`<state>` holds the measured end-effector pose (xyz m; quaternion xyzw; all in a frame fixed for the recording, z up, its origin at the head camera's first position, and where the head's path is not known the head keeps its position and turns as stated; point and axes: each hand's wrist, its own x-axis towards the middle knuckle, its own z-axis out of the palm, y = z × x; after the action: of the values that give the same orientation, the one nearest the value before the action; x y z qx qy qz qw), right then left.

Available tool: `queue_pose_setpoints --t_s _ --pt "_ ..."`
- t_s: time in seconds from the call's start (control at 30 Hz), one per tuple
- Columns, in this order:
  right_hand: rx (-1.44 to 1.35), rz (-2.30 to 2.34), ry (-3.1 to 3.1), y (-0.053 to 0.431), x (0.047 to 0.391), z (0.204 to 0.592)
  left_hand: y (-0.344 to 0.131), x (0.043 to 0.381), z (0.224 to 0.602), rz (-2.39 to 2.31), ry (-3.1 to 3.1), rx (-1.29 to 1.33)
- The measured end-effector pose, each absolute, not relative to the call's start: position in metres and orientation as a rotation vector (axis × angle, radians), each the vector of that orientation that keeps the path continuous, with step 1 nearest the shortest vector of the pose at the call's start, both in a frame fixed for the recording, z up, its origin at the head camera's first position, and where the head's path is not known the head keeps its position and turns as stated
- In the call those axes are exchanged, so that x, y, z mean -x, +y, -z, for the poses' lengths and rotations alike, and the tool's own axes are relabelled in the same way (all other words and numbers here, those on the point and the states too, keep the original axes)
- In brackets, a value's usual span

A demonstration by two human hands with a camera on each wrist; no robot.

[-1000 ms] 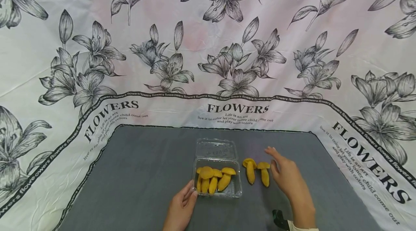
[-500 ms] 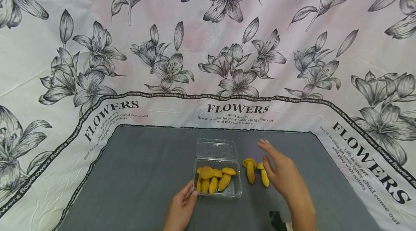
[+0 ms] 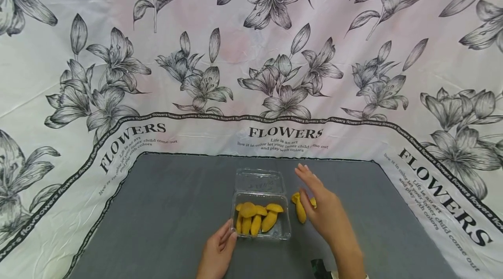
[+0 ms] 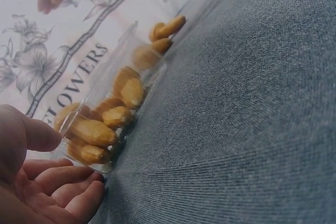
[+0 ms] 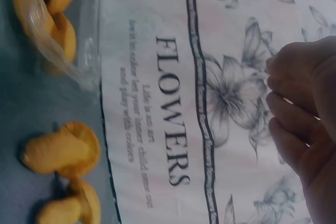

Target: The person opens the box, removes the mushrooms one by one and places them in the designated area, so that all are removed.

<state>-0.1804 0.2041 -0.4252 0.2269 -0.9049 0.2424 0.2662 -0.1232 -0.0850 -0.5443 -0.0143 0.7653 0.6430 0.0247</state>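
Note:
A clear plastic clamshell box [image 3: 284, 226] stands on the grey cloth, its lid [image 3: 259, 182] folded back. Several yellow mushrooms [image 3: 255, 220] lie side by side inside it, caps toward the back. My left hand [image 3: 217, 248] holds the box's left front corner; in the left wrist view its thumb [image 4: 42, 135] is at the rim and the fingers lie low beside the wall. Above the cloth right of the box hovers my right hand [image 3: 328, 215], fingers extended and holding nothing. Two loose mushrooms lie there, one [image 5: 60, 153] nearer the box, the other [image 5: 71, 208] mostly hidden behind the hand in the head view.
Grey cloth [image 3: 165, 218] covers the work surface. A white, flower-printed sheet [image 3: 220, 135] rises along its back and sides. Something dark [image 3: 320, 269] is at my right wrist, near the front edge of the head view.
My right hand has moved left and slightly up, from beside the loose mushrooms to over them, covering most of the right one. The left hand and box stay in place.

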Motion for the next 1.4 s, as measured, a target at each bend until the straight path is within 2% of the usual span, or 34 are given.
queue_pose_setpoints --t_s 0.7,1.4 --pt "-1.014 -0.789 -2.49 0.144 0.178 0.471 -0.085 0.12 0.543 -2.021 2.369 0.014" --pt "-1.099 -0.741 -2.698 0.123 0.189 0.502 -0.085 0.121 0.544 -2.028 2.334 0.031"
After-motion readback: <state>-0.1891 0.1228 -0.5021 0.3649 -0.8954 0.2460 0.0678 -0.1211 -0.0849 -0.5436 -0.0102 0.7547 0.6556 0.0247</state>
